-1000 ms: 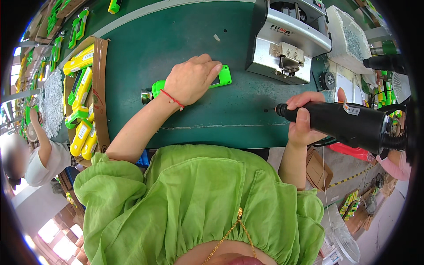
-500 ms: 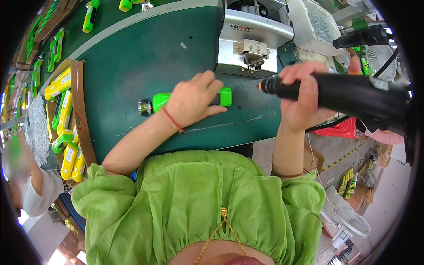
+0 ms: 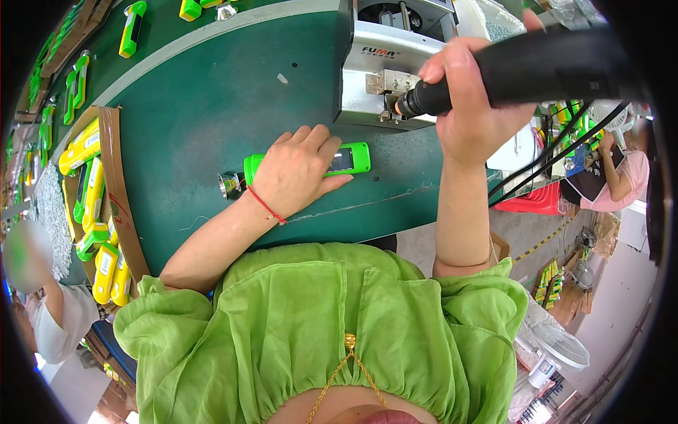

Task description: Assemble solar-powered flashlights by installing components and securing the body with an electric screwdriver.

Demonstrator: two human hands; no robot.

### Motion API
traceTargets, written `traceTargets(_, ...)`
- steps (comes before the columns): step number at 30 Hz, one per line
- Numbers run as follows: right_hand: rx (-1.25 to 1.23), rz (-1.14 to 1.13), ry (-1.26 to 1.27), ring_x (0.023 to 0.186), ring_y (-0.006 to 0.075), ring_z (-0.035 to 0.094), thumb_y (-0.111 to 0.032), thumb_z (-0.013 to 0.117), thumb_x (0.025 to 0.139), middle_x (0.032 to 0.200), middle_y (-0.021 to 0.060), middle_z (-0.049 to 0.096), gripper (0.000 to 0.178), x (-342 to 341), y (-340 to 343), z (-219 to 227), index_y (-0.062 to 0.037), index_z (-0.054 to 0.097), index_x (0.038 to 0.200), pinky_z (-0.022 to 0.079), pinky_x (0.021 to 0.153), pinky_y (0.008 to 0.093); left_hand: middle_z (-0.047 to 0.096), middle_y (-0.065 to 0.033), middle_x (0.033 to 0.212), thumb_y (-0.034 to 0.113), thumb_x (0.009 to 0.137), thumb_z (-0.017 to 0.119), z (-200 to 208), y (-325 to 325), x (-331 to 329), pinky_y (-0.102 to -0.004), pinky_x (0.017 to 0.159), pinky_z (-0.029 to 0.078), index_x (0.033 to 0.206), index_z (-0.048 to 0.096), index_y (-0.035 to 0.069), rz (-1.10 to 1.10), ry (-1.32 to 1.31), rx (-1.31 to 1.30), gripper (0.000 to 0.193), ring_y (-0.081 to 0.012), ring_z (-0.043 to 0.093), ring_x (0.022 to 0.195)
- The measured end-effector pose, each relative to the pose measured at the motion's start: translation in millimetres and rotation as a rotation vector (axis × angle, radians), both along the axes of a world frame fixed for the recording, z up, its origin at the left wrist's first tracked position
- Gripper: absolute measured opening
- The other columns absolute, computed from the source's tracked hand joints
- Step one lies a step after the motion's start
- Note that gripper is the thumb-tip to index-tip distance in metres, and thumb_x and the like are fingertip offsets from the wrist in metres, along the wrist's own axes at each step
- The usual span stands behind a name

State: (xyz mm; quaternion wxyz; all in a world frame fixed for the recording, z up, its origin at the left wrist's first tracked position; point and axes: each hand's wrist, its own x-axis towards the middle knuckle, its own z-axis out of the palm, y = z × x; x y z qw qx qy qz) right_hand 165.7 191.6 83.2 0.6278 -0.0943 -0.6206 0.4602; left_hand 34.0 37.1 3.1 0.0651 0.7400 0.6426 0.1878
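Green flashlight (image 3: 311, 164) pinned flat on the green belt (image 3: 198, 113), long axis left to right, silver lens end pointing left.

Left hand (image 3: 296, 173) lies spread over its middle, fingers loosely curled on top, pressing it down; only the right end with a small dark window shows. Right hand (image 3: 470, 106) is above and to the right, fist closed round a black power screwdriver (image 3: 522, 67), tip aimed left, well apart from the flashlight. Beyond: grey machine (image 3: 388, 63). Left hand is nearer.
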Motion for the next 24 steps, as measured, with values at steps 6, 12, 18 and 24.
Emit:
traceTargets(6,-0.222,0.098,0.001,0.055,0.0132,0.06,0.01,0.07,0.076,0.075,0.0094,0.064,0.035,0.3,-17.3,-13.3,0.002,0.047,0.102,0.052,0.052,0.026,0.055,-0.0062,0.095,0.037,0.074,0.074,0.0,0.4,-0.5,-0.0346,0.073,0.049,0.104,0.064,0.004,0.016,0.024,-0.015,0.046,-0.0227,0.058,0.086)
traceTargets(12,-0.141,0.027,0.033,0.057,0.013,0.062,0.01,0.07,0.076,0.075,0.0094,0.064,0.039,-0.8,-33.4,-28.3,0.002,0.045,0.105,0.052,0.052,0.0252,0.055,-0.0057,0.094,0.038,0.074,0.074,-2.6,-0.8,-0.9,-0.0344,0.073,0.049,0.105,0.064,0.003,0.01,0.031,-0.004,0.047,-0.0221,0.058,0.086)
traceTargets(18,-0.159,0.02,-0.072,0.058,0.0137,0.059,0.007,0.066,0.079,0.076,0.0103,0.063,0.055,-1.2,-33.3,-42.6,0.0004,0.033,0.123,0.051,0.055,0.0282,0.055,-0.0054,0.094,0.037,0.074,0.074,-2.2,-1.8,0.3,-0.0344,0.072,0.049,0.105,0.064,0.003,0.023,0.017,0.005,0.047,-0.0219,0.057,0.085)
traceTargets(24,-0.081,-0.016,-0.189,0.059,0.0175,0.059,0.011,0.059,0.082,0.078,0.0135,0.062,0.068,-4.1,-39.9,-58.5,0.0012,0.024,0.139,0.052,0.059,0.0319,0.055,-0.0053,0.093,0.037,0.073,0.074,-1.9,-0.4,-0.4,-0.0342,0.072,0.048,0.104,0.065,0.004,0.034,0.004,-0.017,0.047,-0.0217,0.057,0.085)
